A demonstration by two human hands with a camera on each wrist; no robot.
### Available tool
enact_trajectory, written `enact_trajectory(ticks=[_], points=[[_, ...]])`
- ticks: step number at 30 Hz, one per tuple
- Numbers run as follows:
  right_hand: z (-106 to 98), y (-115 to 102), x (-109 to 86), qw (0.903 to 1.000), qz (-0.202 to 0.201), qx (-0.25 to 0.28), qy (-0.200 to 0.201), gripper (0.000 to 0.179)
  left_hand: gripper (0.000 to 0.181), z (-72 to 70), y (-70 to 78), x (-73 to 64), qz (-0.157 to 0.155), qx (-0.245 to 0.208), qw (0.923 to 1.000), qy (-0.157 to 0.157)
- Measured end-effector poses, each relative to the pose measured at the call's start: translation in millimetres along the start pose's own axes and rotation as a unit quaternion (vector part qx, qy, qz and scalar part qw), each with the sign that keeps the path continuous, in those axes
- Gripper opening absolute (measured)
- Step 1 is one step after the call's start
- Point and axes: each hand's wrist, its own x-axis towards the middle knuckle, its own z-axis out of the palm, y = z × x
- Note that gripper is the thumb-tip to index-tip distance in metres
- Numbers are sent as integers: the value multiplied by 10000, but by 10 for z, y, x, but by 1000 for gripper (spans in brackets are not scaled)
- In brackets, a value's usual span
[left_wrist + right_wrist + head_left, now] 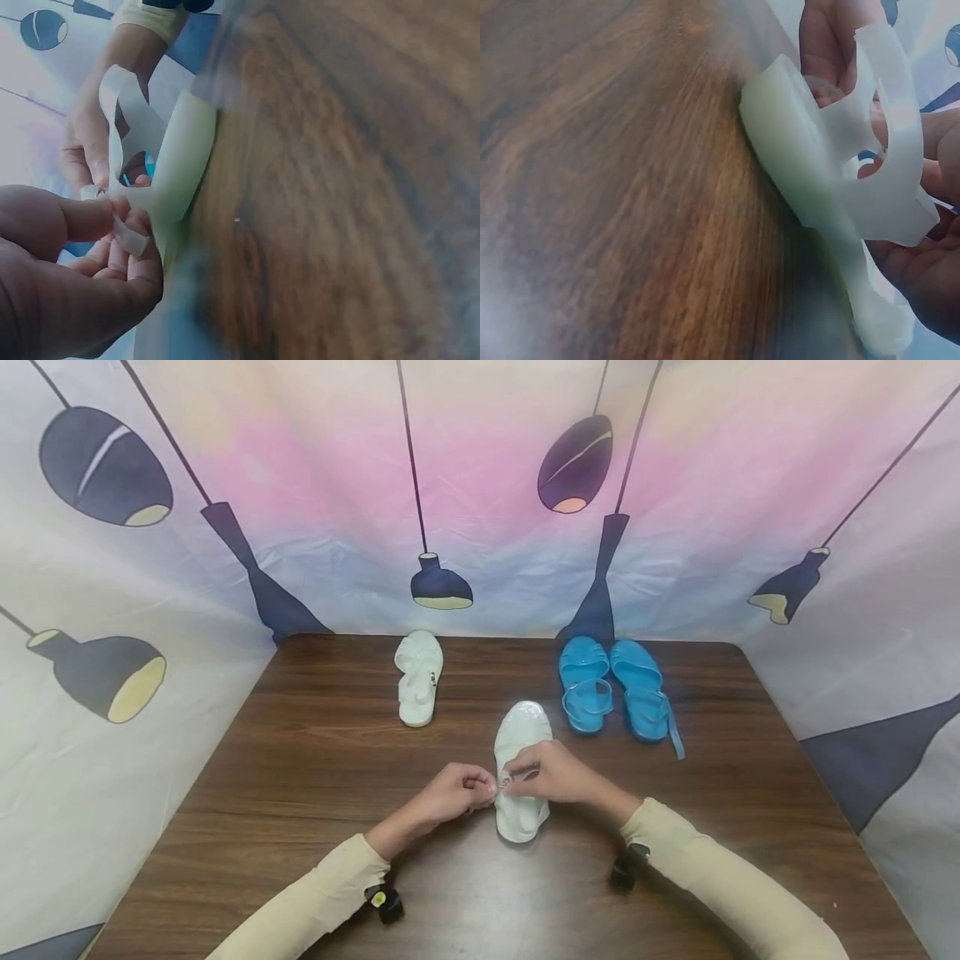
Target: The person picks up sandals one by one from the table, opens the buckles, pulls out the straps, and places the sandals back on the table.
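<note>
A white sandal (523, 727) lies on the wooden table with its toe pointing away from me. My left hand (454, 792) is at its left side, where thumb and fingers pinch the loose end of the ankle strap (132, 238). From the right, my right hand (561, 773) reaches over the sandal and grips the strap at its small metal buckle (505, 779). Both hands' fingertips meet close together there. In the right wrist view, the strap (904, 112) stands up in a loop above the heel (784, 124). Fingers partly hide the buckle.
Another white sandal (418, 681) lies at the back of the table (322, 735), left of centre. Back right are two blue sandals (585, 664), one with its strap (677, 735) hanging loose. A cloth backdrop (480, 468) printed with lamps rises behind the table.
</note>
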Motion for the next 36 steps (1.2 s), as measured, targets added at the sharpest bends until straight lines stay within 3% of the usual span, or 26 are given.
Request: enact_trajectory(ticks=[3,7,13,20,29,36], points=[[12,-13,3,10000,35,90,9,29,16,-23,3,3,136,287,9995,33],[32,-12,-6,9997,80,214,45,27,17,-54,1,-23,25,504,9987,21],[39,7,-15,9996,116,244,71,25,16,-66,-3,-45,-86,381,9992,-19],[32,7,-3,9995,156,261,59,35,19,-23,8,-6,70,-301,9995,-74],[37,-7,-7,9993,224,297,67,35,18,-58,31,-54,-116,399,9991,26],[52,-5,8,9993,100,341,79,33,18,-58,-22,-50,-60,108,9999,40]])
